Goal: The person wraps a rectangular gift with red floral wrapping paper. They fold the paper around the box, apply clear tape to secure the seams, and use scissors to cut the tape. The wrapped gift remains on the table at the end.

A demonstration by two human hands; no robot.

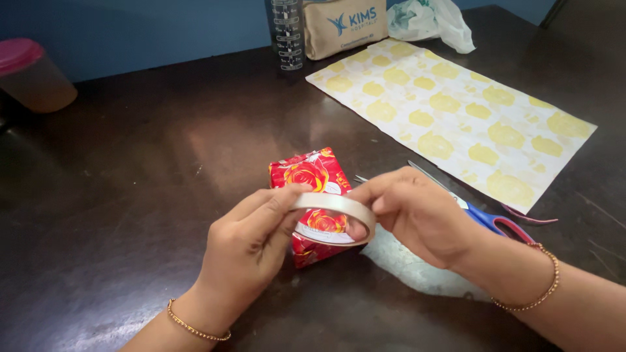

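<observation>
Tape roll: a ring of clear tape (pixel 334 219) is held just above the dark table (pixel 130 215), between both hands, in front of the wrapped box.
Left hand: the left hand (pixel 251 244) is closed on the near-left side of the ring, thumb on the upper rim, fingers curled underneath.
Right hand: the right hand (pixel 417 218) is closed on the right side of the ring, with fingertips pinched at the rim; whether a loose tape end is caught there cannot be told.
Ring axis: the ring's opening is turned up and toward the camera, so part of the box is seen through it.
Wrapped box: a small box in red rose-print paper (pixel 312 176) is set on the table just beyond and under the ring, its long axis running away from the person, tilted slightly left.
Nearer hand: the box is lying closer to the left hand's fingers; the right hand is kept just off its right edge.
Scissors: scissors with blue and pink handles (pixel 486 218) are laid behind the right hand, blades pointing left.
Paper sheet: a sheet with yellow blotches (pixel 456 111) is spread at the far right.
Far edge: a marked bottle (pixel 287 32), a beige pouch (pixel 345 26), a plastic bag (pixel 430 19) and a pink-lidded tub (pixel 32 75) are set well apart from the hands.
</observation>
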